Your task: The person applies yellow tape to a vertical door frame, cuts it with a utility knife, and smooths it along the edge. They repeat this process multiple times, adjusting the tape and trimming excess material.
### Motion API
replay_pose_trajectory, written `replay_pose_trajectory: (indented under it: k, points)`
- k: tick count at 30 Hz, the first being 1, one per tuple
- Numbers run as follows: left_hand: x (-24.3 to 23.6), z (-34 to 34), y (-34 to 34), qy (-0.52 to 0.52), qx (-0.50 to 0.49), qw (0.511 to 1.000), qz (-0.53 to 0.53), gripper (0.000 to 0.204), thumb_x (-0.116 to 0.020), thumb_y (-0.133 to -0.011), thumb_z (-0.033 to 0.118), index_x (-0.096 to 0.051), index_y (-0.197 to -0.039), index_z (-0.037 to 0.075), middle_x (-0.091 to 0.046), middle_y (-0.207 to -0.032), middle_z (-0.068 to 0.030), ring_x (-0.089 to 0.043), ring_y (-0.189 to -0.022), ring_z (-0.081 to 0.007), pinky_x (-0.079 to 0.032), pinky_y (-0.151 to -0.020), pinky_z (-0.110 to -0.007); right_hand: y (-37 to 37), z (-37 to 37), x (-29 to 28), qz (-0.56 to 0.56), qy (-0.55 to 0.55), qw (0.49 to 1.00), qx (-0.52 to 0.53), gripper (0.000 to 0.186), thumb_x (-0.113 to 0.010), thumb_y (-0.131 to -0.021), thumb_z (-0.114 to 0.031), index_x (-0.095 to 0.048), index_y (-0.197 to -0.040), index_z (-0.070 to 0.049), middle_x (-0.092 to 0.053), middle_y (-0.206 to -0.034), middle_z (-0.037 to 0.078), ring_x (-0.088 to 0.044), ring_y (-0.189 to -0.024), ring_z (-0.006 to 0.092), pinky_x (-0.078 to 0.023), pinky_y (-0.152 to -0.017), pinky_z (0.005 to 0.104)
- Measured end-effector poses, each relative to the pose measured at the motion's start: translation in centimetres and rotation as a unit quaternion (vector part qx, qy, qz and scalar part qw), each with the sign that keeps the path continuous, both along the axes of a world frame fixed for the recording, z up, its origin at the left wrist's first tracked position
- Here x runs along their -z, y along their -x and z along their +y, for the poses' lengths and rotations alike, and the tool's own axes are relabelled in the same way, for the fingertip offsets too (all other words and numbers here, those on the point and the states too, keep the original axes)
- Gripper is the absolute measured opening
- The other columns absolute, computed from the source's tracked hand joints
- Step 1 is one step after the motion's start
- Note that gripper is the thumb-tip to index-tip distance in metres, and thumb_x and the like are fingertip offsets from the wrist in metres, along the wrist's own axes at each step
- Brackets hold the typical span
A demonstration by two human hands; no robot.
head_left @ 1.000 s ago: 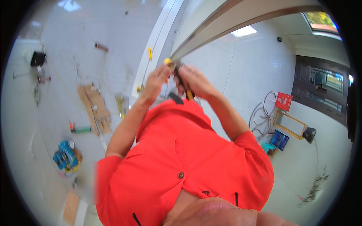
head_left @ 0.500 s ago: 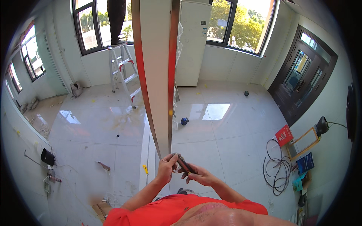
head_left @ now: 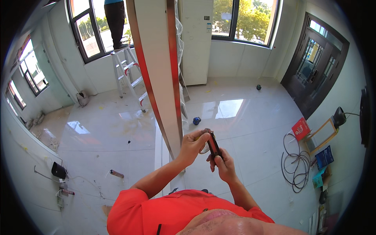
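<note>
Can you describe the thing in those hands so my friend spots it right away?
Find the tall pale column with shiny edges. Right of its lower end, the left hand and right hand hold a narrow dark tool, slanting between them. Its long reddish strip sets it apart from the rounder blue-and-black thing on the floor beyond.

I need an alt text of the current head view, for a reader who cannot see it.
A person's left hand and right hand hold a dark elongated object before a pale, metal-edged upright panel. Behind, another person stands on a stepladder by a window; a coiled hose or cable lies on the tiled floor at right.
</note>
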State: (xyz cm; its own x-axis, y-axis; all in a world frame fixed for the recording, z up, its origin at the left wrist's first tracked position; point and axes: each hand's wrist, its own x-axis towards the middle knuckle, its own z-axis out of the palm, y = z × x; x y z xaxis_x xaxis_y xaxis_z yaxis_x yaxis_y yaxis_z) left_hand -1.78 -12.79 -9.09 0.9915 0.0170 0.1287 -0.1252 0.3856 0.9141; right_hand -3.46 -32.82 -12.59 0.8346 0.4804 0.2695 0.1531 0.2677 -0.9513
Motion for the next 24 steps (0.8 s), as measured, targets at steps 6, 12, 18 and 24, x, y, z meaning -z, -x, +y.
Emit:
replay_pose_trajectory:
  k: [6,12,18,24]
  points:
    - [0.6,1.0,-1.7,0.009,0.025,1.000,-0.008,0.030,-0.073,-0.107,0.028,-0.076,-0.121,0.002,-0.055,-0.071,0.0058,-0.039,-0.058,-0.0036,-0.027,-0.051,-0.025,-1.8,-0.3,-0.9,0.032,-0.067,0.996,-0.046,0.040,-0.048,-0.115,-0.012,-0.049,-0.150,0.007,-0.071,-0.114,0.013,-0.064,-0.073,0.0110,-0.054,-0.062,0.0261]
    - [-0.7,-2.7,-1.9,-0.041,0.017,0.999,0.009,0.025,-0.077,-0.104,0.022,-0.075,-0.118,0.002,-0.056,-0.072,0.0050,-0.041,-0.060,-0.0028,-0.029,-0.053,-0.023,-4.6,-1.7,3.1,0.096,-0.126,0.987,-0.020,0.025,-0.055,-0.115,-0.019,-0.062,-0.120,0.005,-0.071,-0.089,0.009,-0.057,-0.056,0.0075,-0.044,-0.050,0.0236]
    - [-1.5,-4.1,-3.9,-0.173,-0.015,0.985,0.019,0.028,-0.076,-0.103,0.022,-0.074,-0.123,0.003,-0.061,-0.078,0.0051,-0.044,-0.063,-0.0010,-0.035,-0.054,-0.022,-8.0,-1.8,4.6,0.099,-0.141,0.980,-0.095,0.026,-0.056,-0.113,-0.024,-0.060,-0.118,0.002,-0.068,-0.083,0.005,-0.053,-0.057,0.0075,-0.042,-0.054,0.0241]
    - [-2.4,-1.3,-6.5,0.053,0.025,0.998,-0.006,0.037,-0.064,-0.112,0.034,-0.067,-0.131,0.002,-0.064,-0.083,0.0007,-0.044,-0.052,-0.0032,-0.032,-0.047,-0.020,-10.6,-3.7,-2.7,0.038,-0.123,0.975,-0.181,0.042,-0.047,-0.102,-0.006,-0.050,-0.141,0.007,-0.064,-0.108,0.012,-0.059,-0.073,0.0119,-0.047,-0.067,0.0266]
